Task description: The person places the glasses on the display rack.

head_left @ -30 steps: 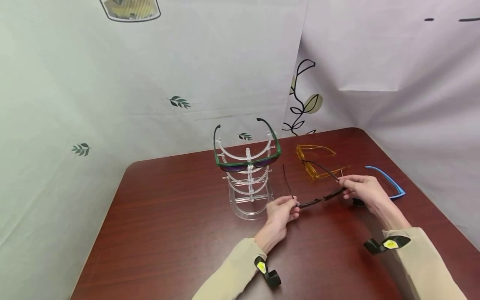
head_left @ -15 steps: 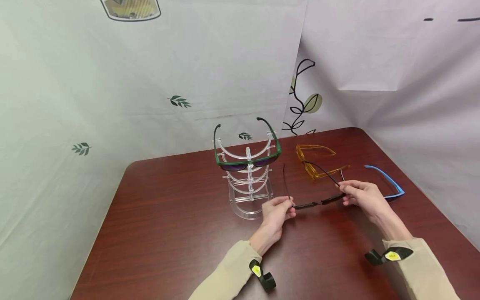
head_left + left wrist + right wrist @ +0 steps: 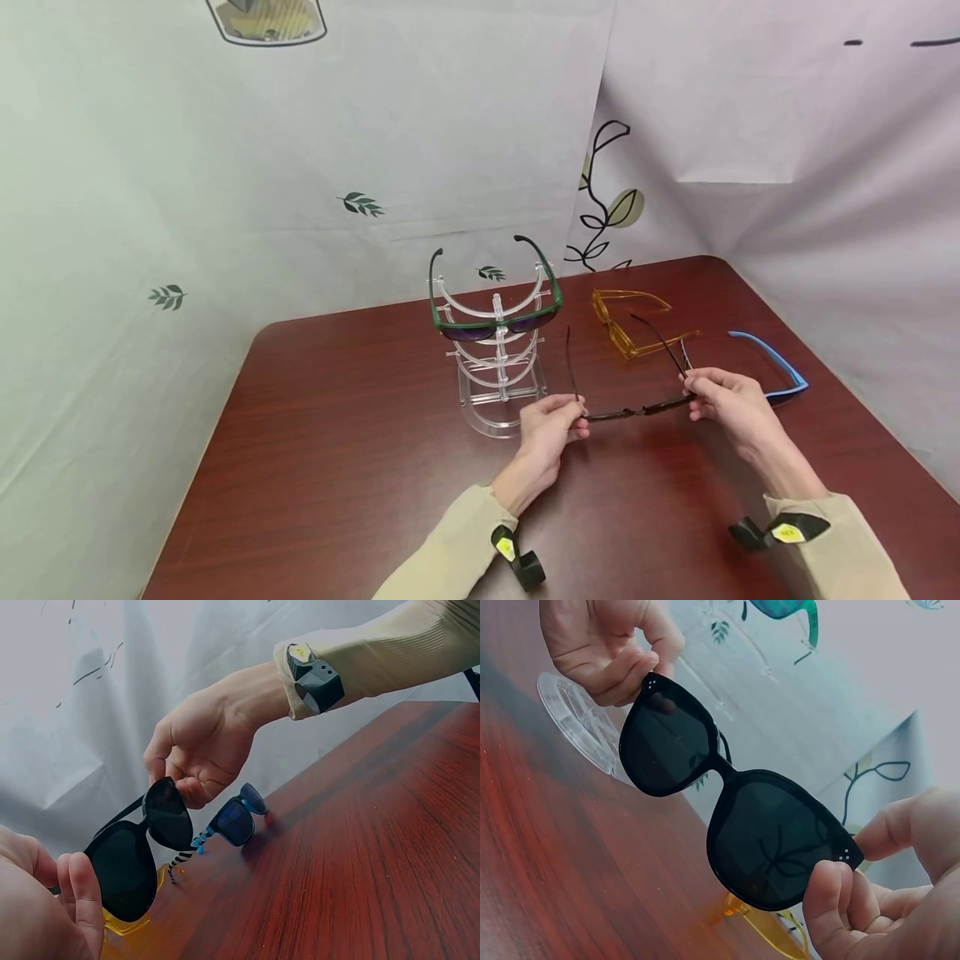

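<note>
Black sunglasses (image 3: 772, 832) with dark lenses are held above the table between both hands, their temples unfolded and pointing away from the person. My left hand (image 3: 546, 427) pinches the frame's left corner near the hinge. At the other corner, my right hand (image 3: 731, 408) pinches the frame and temple between thumb and fingers. Just left of the sunglasses stands a clear display stand (image 3: 501, 375) with several curved tiers. Green-framed sunglasses (image 3: 497, 326) rest on its upper part, temples pointing back. In the left wrist view the black lenses (image 3: 124, 870) hang tilted between the hands.
Yellow glasses (image 3: 621, 337) lie on the dark red table (image 3: 337, 467) behind the right hand. Blue sunglasses (image 3: 783, 367) lie to that hand's right, partly hidden by it. A patterned temple (image 3: 180, 862) shows beside them in the left wrist view. A pale cloth (image 3: 300, 167) hangs behind the table.
Both hands keep hold of the black sunglasses. The left hand has shifted slightly left and toward the person; the right hand has lowered a little. The right temple has swung to the right.
</note>
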### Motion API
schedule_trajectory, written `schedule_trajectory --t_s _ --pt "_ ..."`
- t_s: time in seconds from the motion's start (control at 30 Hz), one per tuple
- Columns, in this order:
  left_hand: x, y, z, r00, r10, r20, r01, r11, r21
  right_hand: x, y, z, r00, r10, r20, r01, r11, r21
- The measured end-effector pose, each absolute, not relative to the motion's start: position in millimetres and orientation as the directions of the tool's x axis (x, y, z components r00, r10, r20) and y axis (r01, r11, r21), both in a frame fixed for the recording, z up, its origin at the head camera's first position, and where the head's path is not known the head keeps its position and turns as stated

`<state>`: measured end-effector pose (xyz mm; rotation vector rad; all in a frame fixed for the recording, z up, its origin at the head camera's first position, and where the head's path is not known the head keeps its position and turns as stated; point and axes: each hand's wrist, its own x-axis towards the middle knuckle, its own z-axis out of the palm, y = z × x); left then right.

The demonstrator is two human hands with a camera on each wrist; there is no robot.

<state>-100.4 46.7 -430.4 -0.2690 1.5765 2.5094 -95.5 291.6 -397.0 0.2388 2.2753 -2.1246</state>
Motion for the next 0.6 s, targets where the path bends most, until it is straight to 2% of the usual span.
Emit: schedule_trajectory --t_s 0.2,0.6 --pt "-97.6 43.0 -429.0 -0.969 0.064 -0.240 -0.244 -0.421 0.874 -85.6 288.7 -397.2 -0.984 0.106 -0.140 0.147 0.065 -0.987" --pt "-79.7 31.1 -419.4 -0.969 0.086 -0.230 -0.245 -0.380 0.892 -66.1 281.5 -395.3 -0.987 0.119 -0.108 0.113 0.037 -0.993"
